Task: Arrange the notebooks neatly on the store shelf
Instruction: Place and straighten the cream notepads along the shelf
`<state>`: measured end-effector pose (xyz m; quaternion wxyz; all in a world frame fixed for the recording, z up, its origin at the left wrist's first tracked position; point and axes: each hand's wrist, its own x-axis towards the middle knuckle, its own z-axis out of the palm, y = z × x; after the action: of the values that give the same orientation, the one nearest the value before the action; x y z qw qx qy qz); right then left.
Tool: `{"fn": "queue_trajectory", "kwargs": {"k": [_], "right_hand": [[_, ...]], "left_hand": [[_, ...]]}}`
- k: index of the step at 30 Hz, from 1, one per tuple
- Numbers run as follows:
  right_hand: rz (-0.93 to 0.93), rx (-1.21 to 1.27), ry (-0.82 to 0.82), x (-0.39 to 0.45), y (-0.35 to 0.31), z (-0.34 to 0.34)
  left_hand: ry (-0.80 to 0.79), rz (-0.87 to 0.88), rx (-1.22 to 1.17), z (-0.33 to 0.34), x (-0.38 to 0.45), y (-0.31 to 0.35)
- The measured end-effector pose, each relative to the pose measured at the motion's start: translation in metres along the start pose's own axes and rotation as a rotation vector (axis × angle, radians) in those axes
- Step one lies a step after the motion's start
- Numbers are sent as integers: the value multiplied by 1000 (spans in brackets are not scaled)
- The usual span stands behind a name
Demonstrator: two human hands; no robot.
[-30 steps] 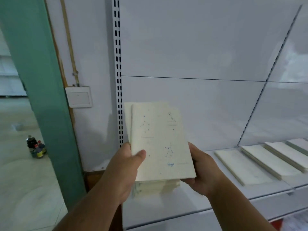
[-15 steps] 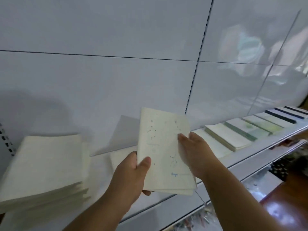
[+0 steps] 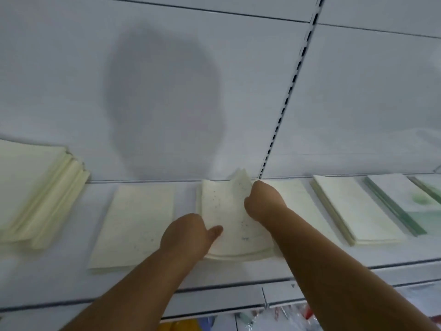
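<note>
A white back panel (image 3: 167,68) fills most of the view, crossed by a slotted upright (image 3: 290,91) and marked by a broad shadow. Below it, the white shelf (image 3: 186,194) runs from left to right and carries a row of cream notebooks laid flat. At the far left a thick, fanned stack of notebooks (image 3: 35,194) is seen, slightly blurred. Just beside it, a flat notebook (image 3: 136,223) lies alone. In the middle, a small pile of dotted notebooks (image 3: 229,220) is held down on the shelf, its top cover bowed upward at the far corner. To the right, a further pile (image 3: 355,211) is set, and beyond it green-edged notebooks (image 3: 403,201) are lined up toward the edge of the view.

The pile in the middle is grasped by both hands. The left hand (image 3: 188,232) is closed on its near left corner, the thumb laid across the cover. The right hand (image 3: 262,201) is curled over the right edge, where the cover is pinched.
</note>
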<state>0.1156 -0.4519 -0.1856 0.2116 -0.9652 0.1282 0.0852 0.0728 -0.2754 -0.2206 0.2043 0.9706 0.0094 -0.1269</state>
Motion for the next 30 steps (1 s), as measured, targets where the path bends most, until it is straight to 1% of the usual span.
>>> {"fn": "queue_trajectory", "kwargs": {"k": [2, 6, 10, 12, 14, 16, 19, 22, 24, 25, 27, 30], "right_hand": [[-19, -33, -7, 7, 3, 8], [-53, -57, -37, 18, 4, 13], [-77, -145, -59, 16, -3, 15], [-84, -196, -17, 10, -8, 15], [-129, -221, 53, 3, -17, 13], [-197, -138, 102, -8, -32, 16], [-294, 106, 108, -32, -78, 27], [-408, 296, 69, -62, -148, 42], [-449, 384, 26, -85, -200, 53], [-448, 390, 6, -94, -224, 61], [-425, 315, 2, -110, -269, 79], [-359, 215, 32, -127, -324, 110]], "left_hand": [[9, -34, 9, 7, 3, 2], [89, -73, 5, 7, 2, 8], [170, -67, 109, 5, -6, 6], [217, -45, 150, -2, -12, 1], [273, -19, 138, -16, -19, -7], [334, 6, 107, -36, -29, -19], [460, 31, 27, -76, -51, -50], [587, 71, -21, -123, -78, -100], [627, 102, -39, -156, -95, -141], [634, 109, -53, -173, -103, -162], [668, 107, -82, -208, -117, -203], [770, 120, -95, -249, -137, -258]]}}
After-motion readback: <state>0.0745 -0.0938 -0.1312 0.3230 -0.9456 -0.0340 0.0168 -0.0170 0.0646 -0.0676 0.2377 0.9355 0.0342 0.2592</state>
